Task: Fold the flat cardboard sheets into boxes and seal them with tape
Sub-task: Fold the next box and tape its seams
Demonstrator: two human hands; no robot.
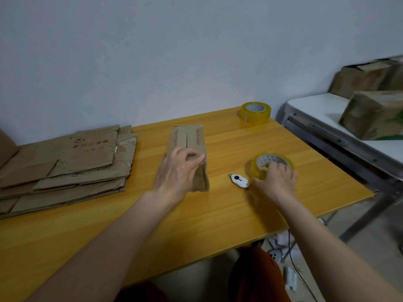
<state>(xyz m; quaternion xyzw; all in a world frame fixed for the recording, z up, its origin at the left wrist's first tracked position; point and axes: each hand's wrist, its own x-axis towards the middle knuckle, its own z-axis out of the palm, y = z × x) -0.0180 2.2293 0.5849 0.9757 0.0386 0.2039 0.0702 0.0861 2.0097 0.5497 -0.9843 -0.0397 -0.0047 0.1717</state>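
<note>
A folded brown cardboard box (192,140) stands on the yellow table (130,219), its top flaps closed with a seam down the middle. My left hand (176,171) grips its near end, fingers curled over the top edge. My right hand (278,182) grips a roll of clear yellowish tape (272,163) lying flat on the table to the box's right, fingers reaching into its core. A stack of flat cardboard sheets (72,162) lies at the left of the table.
A small white cutter (239,180) lies between the box and the tape. A second tape roll (255,114) sits at the table's far edge. A white table (314,107) at the right carries finished boxes (373,114). Cables and scraps lie on the floor.
</note>
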